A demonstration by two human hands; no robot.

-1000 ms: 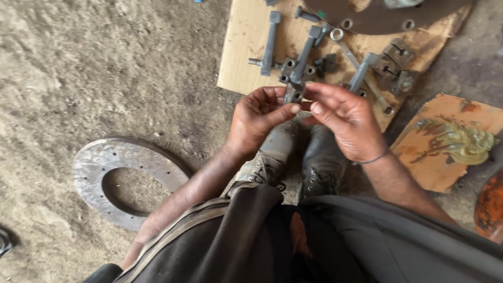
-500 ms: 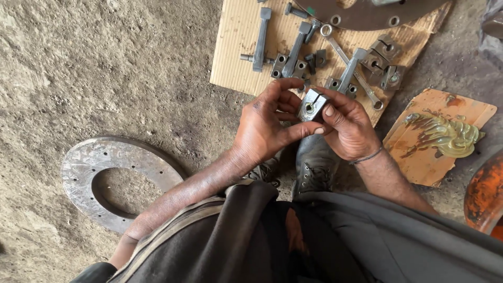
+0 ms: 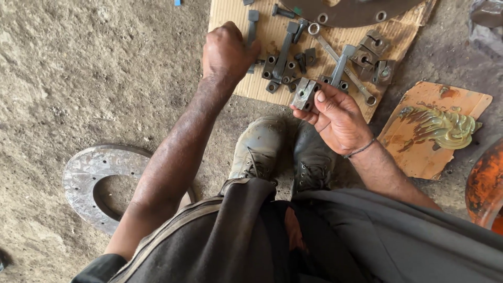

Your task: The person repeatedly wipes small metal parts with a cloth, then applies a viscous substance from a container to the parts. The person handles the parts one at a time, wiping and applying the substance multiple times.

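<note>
My right hand (image 3: 335, 115) holds a small grey metal block with a hole (image 3: 304, 94) between thumb and fingers, just above my boots (image 3: 285, 149). My left hand (image 3: 226, 50) is stretched forward onto the cardboard sheet (image 3: 230, 15); its fingers curl down over the dark metal parts there, beside a long bolt (image 3: 252, 26). What lies under its fingers is hidden. More bolts, square nuts (image 3: 270, 68) and a ring spanner (image 3: 340, 60) lie scattered on the cardboard.
A flat steel ring flange (image 3: 86, 181) lies on the dirt floor at the left. A board smeared with yellowish grease (image 3: 437, 128) sits at the right, next to an orange rusty object (image 3: 484, 188). A large steel disc (image 3: 348, 10) rests at the top.
My left hand has let go of the block and reached forward to the parts on the cardboard. The right hand keeps the block, now held lower and alone.
</note>
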